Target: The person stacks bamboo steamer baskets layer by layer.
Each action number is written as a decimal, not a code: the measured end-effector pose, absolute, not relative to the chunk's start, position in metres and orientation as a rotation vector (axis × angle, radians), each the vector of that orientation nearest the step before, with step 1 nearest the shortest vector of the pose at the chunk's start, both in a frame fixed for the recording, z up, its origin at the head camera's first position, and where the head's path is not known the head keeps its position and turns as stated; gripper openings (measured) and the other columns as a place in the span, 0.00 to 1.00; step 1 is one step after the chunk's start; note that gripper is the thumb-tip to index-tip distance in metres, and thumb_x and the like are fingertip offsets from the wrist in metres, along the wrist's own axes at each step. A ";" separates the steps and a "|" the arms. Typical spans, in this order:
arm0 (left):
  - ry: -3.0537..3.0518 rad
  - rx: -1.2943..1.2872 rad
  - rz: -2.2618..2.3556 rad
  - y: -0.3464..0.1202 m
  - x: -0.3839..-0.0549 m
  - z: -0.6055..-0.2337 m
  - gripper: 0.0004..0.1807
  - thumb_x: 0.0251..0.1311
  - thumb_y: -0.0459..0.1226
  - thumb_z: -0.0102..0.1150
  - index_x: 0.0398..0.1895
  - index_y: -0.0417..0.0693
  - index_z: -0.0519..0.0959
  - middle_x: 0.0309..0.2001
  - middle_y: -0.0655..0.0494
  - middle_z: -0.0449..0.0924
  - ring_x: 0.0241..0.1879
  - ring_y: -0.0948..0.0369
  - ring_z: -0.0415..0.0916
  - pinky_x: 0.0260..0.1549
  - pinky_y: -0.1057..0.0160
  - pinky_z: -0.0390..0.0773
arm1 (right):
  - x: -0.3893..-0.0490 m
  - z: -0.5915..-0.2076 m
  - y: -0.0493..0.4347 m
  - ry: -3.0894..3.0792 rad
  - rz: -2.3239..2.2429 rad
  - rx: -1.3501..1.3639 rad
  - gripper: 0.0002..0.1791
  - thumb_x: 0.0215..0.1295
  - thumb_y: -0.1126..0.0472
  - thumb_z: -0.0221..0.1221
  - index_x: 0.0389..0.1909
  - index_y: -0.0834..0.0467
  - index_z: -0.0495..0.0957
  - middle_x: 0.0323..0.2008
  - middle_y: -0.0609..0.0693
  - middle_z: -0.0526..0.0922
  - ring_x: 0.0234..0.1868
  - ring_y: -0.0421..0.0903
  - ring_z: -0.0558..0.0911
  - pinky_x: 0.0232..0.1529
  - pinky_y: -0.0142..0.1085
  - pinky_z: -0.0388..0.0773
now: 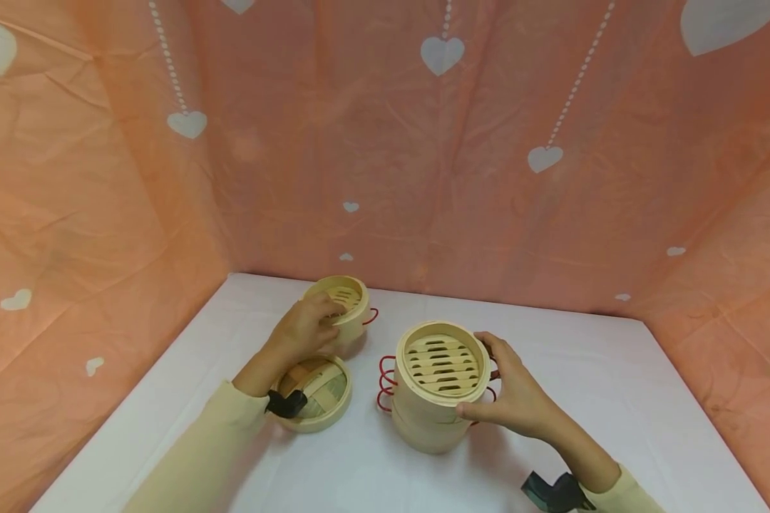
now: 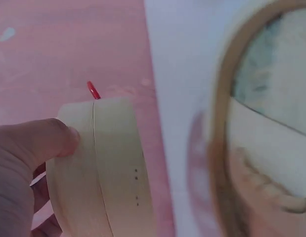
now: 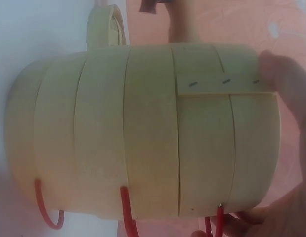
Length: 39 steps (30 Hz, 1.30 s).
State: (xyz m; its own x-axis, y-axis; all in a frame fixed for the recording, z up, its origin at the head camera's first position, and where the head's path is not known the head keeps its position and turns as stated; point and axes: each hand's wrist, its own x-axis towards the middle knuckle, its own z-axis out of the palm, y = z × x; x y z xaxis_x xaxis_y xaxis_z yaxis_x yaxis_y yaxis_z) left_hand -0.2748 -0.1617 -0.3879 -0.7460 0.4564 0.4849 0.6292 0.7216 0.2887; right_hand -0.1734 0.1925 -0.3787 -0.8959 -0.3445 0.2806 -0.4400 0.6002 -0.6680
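My left hand (image 1: 300,332) grips a round bamboo steamer basket (image 1: 354,329) by its rim, thumb against the outer wall in the left wrist view. This basket has a slatted bottom and a red loop handle (image 1: 372,316). To its right stands a stack of bamboo steamer baskets (image 1: 431,426), several tiers high, with red loops on the sides. My right hand (image 1: 516,395) holds the stack's top basket (image 3: 251,143), the thumb at the near side and the fingers round the far right side. Slats show inside that top tier.
A woven bamboo steamer lid (image 1: 326,392) lies on the white table (image 1: 571,370), below my left forearm and left of the stack. An orange-pink curtain (image 1: 385,157) with white hearts rises behind the table and along both sides.
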 end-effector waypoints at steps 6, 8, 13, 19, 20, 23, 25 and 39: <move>-2.451 -0.826 -0.547 -0.152 -0.262 -0.369 0.15 0.44 0.31 0.63 0.39 0.46 0.83 0.34 0.53 0.79 0.40 0.56 0.75 0.36 0.50 0.74 | -0.174 -0.380 0.192 -2.687 1.209 0.672 0.58 0.36 0.48 0.77 0.68 0.60 0.57 0.61 0.55 0.67 0.59 0.49 0.68 0.46 0.37 0.74; -2.421 -0.816 -0.537 -0.147 -0.255 -0.361 0.15 0.43 0.31 0.62 0.38 0.45 0.83 0.33 0.54 0.79 0.39 0.56 0.75 0.35 0.50 0.73 | -0.174 -0.380 0.192 -2.686 1.219 0.674 0.58 0.36 0.48 0.77 0.68 0.60 0.57 0.62 0.56 0.67 0.59 0.49 0.68 0.45 0.36 0.74; -2.335 -0.845 -0.548 -0.131 -0.236 -0.343 0.15 0.42 0.31 0.61 0.38 0.45 0.83 0.33 0.54 0.79 0.38 0.57 0.75 0.38 0.50 0.73 | -0.174 -0.380 0.191 -2.692 1.244 0.670 0.58 0.35 0.48 0.77 0.68 0.60 0.57 0.61 0.56 0.66 0.58 0.49 0.68 0.45 0.36 0.74; -2.274 -0.897 -0.571 -0.118 -0.222 -0.329 0.15 0.43 0.30 0.62 0.38 0.46 0.83 0.34 0.56 0.78 0.38 0.59 0.73 0.38 0.53 0.72 | -0.174 -0.379 0.190 -2.700 1.244 0.657 0.58 0.35 0.48 0.77 0.68 0.59 0.57 0.61 0.55 0.66 0.58 0.49 0.69 0.46 0.37 0.74; -2.265 -0.906 -0.573 -0.116 -0.220 -0.327 0.15 0.43 0.30 0.62 0.39 0.47 0.83 0.34 0.57 0.78 0.38 0.59 0.74 0.37 0.53 0.72 | -0.174 -0.379 0.190 -2.701 1.243 0.653 0.58 0.35 0.48 0.77 0.68 0.59 0.57 0.61 0.55 0.66 0.58 0.49 0.69 0.46 0.37 0.74; -2.236 -0.936 -0.567 -0.109 -0.214 -0.322 0.15 0.43 0.30 0.62 0.39 0.48 0.82 0.36 0.57 0.79 0.41 0.60 0.75 0.36 0.53 0.72 | -0.174 -0.379 0.189 -2.702 1.239 0.649 0.58 0.35 0.48 0.78 0.68 0.59 0.57 0.61 0.56 0.66 0.58 0.49 0.69 0.45 0.38 0.73; -2.220 -0.955 -0.548 -0.105 -0.209 -0.319 0.15 0.43 0.30 0.62 0.39 0.48 0.82 0.37 0.58 0.80 0.42 0.60 0.76 0.36 0.54 0.73 | -0.174 -0.379 0.189 -2.702 1.235 0.647 0.58 0.35 0.48 0.77 0.68 0.59 0.57 0.61 0.56 0.66 0.58 0.50 0.69 0.45 0.39 0.73; -2.196 -1.047 -0.560 -0.079 -0.179 -0.308 0.16 0.46 0.31 0.64 0.42 0.49 0.83 0.38 0.59 0.78 0.45 0.59 0.74 0.39 0.57 0.71 | -0.170 -0.377 0.190 -2.695 1.251 0.662 0.57 0.34 0.48 0.78 0.67 0.56 0.58 0.60 0.54 0.66 0.57 0.47 0.69 0.45 0.36 0.74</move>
State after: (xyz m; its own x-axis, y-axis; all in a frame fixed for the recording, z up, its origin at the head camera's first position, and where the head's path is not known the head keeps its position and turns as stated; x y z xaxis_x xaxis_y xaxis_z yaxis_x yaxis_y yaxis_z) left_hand -0.1789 -0.0794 -0.3084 -0.4828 0.5290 0.6979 0.7986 0.5929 0.1031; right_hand -0.1700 0.1901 -0.3768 -0.9009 -0.3440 0.2645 -0.4241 0.5688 -0.7047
